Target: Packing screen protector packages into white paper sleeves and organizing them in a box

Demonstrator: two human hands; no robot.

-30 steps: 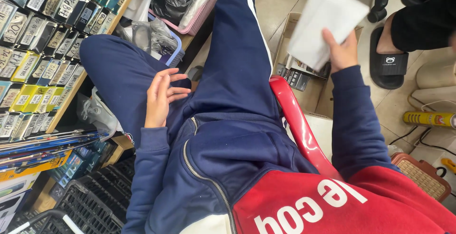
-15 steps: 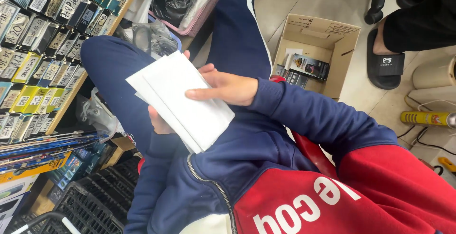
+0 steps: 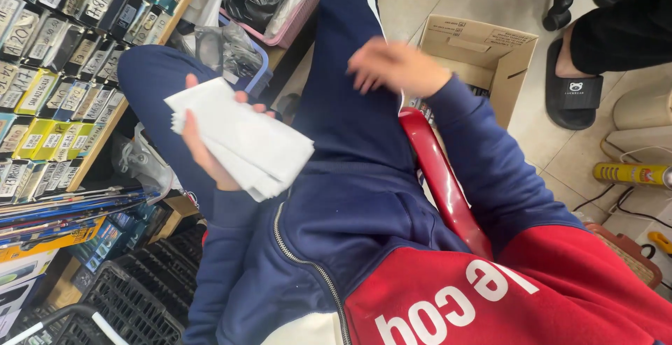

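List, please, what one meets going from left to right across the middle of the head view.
Shelf of small packets → white paper stack in the left hand → right hand → cardboard box → black slipper → yellow can.

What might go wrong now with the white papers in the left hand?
1. The left hand alone holds the fanned stack of white papers; loose sheets may slide out onto the lap.
2. The right hand, blurred and empty, is apart from the stack, above the cardboard box, so it probably cannot catch them.
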